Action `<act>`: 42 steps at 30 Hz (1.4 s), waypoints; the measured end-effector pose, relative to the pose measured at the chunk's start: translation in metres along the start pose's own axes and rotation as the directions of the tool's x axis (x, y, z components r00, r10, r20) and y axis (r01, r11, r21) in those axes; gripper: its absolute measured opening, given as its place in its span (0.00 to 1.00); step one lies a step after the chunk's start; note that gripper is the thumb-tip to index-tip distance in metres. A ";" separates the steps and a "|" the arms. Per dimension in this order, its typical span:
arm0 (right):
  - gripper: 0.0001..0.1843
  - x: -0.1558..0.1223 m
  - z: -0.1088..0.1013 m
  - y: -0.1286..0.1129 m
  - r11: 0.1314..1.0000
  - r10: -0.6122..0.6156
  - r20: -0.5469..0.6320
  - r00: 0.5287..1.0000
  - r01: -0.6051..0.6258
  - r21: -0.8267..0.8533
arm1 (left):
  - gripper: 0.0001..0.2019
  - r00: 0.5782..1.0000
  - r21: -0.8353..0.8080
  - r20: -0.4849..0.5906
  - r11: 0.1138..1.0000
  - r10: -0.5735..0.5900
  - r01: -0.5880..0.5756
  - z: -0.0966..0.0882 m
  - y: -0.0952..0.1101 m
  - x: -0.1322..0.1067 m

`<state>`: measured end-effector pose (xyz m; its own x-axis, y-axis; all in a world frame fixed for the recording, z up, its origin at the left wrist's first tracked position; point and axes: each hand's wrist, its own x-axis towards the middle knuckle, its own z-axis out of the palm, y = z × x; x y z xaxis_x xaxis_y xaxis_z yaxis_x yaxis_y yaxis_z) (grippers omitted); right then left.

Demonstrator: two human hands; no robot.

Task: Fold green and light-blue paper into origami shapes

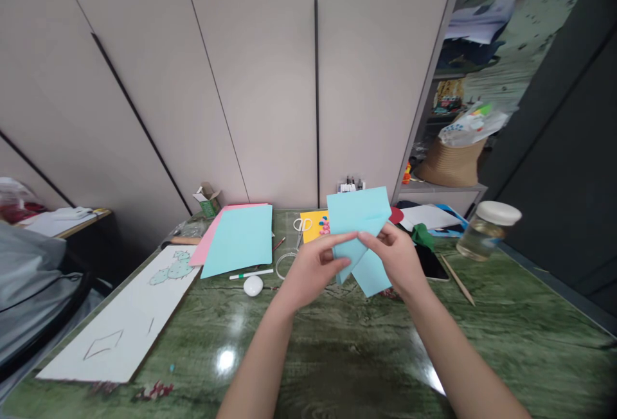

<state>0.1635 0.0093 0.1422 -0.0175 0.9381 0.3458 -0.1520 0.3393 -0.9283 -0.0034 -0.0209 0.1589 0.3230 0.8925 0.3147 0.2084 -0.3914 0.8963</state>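
Observation:
A folded sheet of light blue paper (357, 210) is held up above the table between both hands. My left hand (311, 268) grips its left side, with the thumb and fingers closed on the fold. On the right, my right hand (395, 255) pinches the paper near the middle crease, and its thumb tip almost meets the left index finger. One flap stands upright above the fingers, and another hangs down slantwise between the hands. Behind the left hand, white-handled scissors (303, 225) lie partly hidden.
Light blue and pink sheets (243, 239) lie left of centre. A white board with a cactus drawing (135, 310) rests at the left edge. Nearby are a marker (250, 274) and a white oval object (253, 286). A lidded jar (486, 231) and a wooden stick (457, 281) sit right.

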 end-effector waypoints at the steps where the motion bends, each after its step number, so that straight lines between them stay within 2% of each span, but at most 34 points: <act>1: 0.15 0.000 0.001 0.000 1.000 0.002 -0.003 1.000 -0.002 0.004 | 0.21 1.000 0.009 0.004 1.000 -0.007 0.007 0.000 0.001 0.000; 7: 0.14 -0.003 0.004 0.001 1.000 0.001 -0.026 1.000 0.000 0.024 | 0.23 0.999 -0.046 0.023 0.999 -0.026 0.027 0.002 0.006 -0.001; 11: 0.13 -0.003 0.003 0.003 0.998 -0.005 -0.027 1.000 0.007 0.064 | 0.24 0.999 -0.071 -0.021 0.997 -0.036 0.034 0.006 0.007 -0.001; 16: 0.13 -0.003 -0.001 -0.001 0.994 -0.018 0.122 0.992 0.005 0.109 | 0.20 0.998 -0.091 -0.054 0.995 -0.032 0.027 0.004 0.005 -0.001; 18: 0.11 -0.003 -0.003 -0.003 0.996 -0.021 0.146 0.989 0.008 0.089 | 0.19 0.998 -0.083 -0.049 0.996 -0.040 0.036 0.003 0.005 -0.002; 26: 0.09 -0.005 -0.003 -0.006 1.000 0.015 0.105 0.994 -0.014 -0.006 | 0.21 0.999 0.003 -0.043 1.000 -0.012 0.012 0.004 0.004 -0.002; 33: 0.09 -0.006 -0.002 -0.004 0.998 0.000 0.055 0.998 0.004 -0.069 | 0.20 1.000 0.033 -0.016 0.999 0.009 -0.009 0.003 0.008 -0.002; 42: 0.09 -0.006 0.002 -0.002 0.999 0.007 0.022 1.000 -0.006 -0.034 | 0.19 0.998 0.081 -0.008 0.995 0.065 -0.064 0.000 0.005 -0.003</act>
<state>0.1617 0.0025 0.1424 -0.0400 0.9388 0.3420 -0.1179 0.3355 -0.9346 -0.0030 -0.0258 0.1622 0.3289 0.8667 0.3749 0.2616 -0.4651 0.8457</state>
